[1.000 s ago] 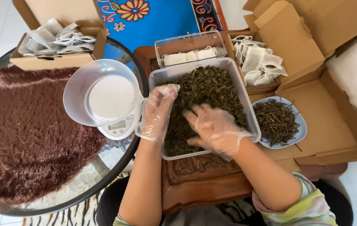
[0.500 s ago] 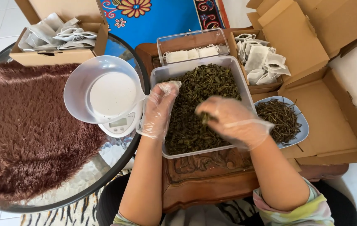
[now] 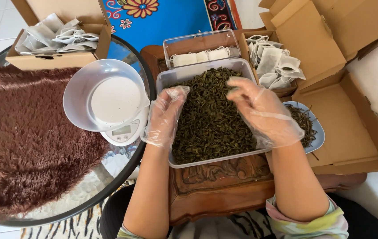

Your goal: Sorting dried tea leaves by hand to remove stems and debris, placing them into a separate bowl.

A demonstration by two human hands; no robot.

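Person seated at a carved wooden surface, both hands in thin clear plastic gloves.

Clear rectangular tub sits on that surface, heaped with dark green dried leaves.

Left hand rests on the tub's left wall, fingers curled loosely together over the rim and touching the edge of the leaves. Cannot tell whether anything is pinched inside the curl.

Right hand hovers over the right half of the tub, palm down, fingers drawn together toward the thumb at the far end of the leaf heap. Whether leaves are caught between them is not clear.

Just right of the tub, partly under the right wrist: pale blue plate of dark thin stalks, lying on an opened cardboard box.

Behind the tub: smaller clear container with white sachets; beside it a box of empty white filter bags.

Left, on a round glass table: white kitchen scale bearing a clear bowl, a brown shaggy mat, another cardboard box of bags.
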